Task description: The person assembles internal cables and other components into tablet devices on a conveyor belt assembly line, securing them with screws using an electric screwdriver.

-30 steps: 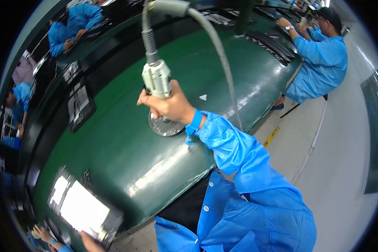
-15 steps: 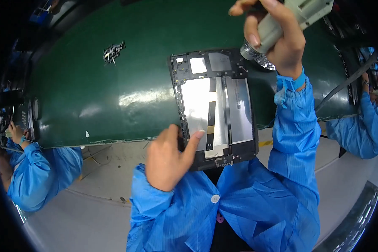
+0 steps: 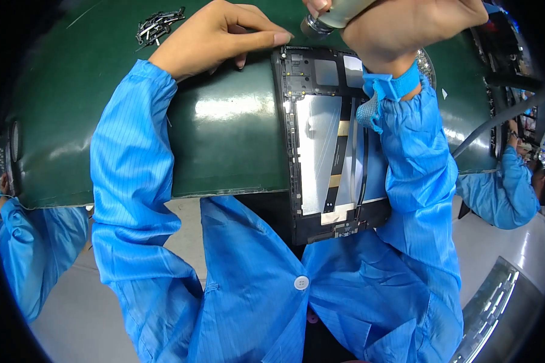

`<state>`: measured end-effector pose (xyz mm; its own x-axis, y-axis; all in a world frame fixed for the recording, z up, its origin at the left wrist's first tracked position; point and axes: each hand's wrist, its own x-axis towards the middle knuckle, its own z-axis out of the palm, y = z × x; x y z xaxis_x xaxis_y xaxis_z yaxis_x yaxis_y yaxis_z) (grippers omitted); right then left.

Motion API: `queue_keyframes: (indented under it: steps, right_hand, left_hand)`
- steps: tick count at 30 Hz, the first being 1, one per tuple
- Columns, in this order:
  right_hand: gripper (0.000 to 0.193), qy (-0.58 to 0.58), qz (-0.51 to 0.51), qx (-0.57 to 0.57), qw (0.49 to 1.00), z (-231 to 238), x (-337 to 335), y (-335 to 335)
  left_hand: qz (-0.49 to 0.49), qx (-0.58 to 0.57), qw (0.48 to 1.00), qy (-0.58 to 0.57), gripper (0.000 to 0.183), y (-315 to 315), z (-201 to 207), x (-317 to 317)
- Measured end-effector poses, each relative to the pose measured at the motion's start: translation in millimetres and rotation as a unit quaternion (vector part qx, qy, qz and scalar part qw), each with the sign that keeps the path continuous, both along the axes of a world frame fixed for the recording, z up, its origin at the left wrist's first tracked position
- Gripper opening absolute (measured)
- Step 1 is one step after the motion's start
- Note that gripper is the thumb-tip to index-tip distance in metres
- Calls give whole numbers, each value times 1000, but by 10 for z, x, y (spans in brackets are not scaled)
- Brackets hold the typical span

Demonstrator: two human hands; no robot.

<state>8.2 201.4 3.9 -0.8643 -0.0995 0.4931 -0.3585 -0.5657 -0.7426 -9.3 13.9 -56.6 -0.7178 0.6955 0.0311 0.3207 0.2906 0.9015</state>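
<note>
co-worker in blue [image 3: 33, 248] shows at the left rim of my feed, well apart from the wearer i follow. on the green surface [image 3: 224, 157] lies a pile of small dark parts [image 3: 158, 27]. just right of it is the left hand [image 3: 218, 36], thumb and fingertips drawn close together at the far left corner of the opened tablet-like unit [image 3: 339, 151]; whether a tiny part sits between them i can't tell at this size. the unit lies inner side up before the wearer, its near end jutting past the surface's front edge. i'd worry there: a sleeve or the body pressing on that overhang could tip or shift it. the right hand [image 3: 399, 30] grips a pale handheld tool [image 3: 345, 9], its metal collar near that same corner. if the tool skids, i think it could nick the left fingertips or scar the silvery plate [image 3: 313, 157]. the loose tail of the blue wrist strap [image 3: 390, 88] might snag on the unit as the wrist moves. farther right, a perforated metal disc [image 3: 427, 68] peeks past the wrist, then a grey cable [image 3: 493, 122] and another worker's blue sleeve [image 3: 505, 187].
</note>
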Motion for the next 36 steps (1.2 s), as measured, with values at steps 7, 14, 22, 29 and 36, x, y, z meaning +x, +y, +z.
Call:
queue_keyframes:
  steps: [7,14,22,29,36]
  right_hand:
    - [105,-57,47,-25,997,61,198,-55]
    - [113,-54,91,31,994,39,123,-103]
    - [78,23,-64,-42,997,199,206,-149]
    - [93,-33,-26,97,994,28,88,46]
    - [62,-27,-19,86,996,159,156,-2]
  left_hand:
    - [-4,55,998,-13,22,39,-67,21]
    - [20,83,993,-87,20,-13,55,65]
    - [-20,96,994,52,18,42,-55,-76]
    - [29,54,998,-31,18,16,31,58]
    - [35,52,998,-29,17,40,127,42]
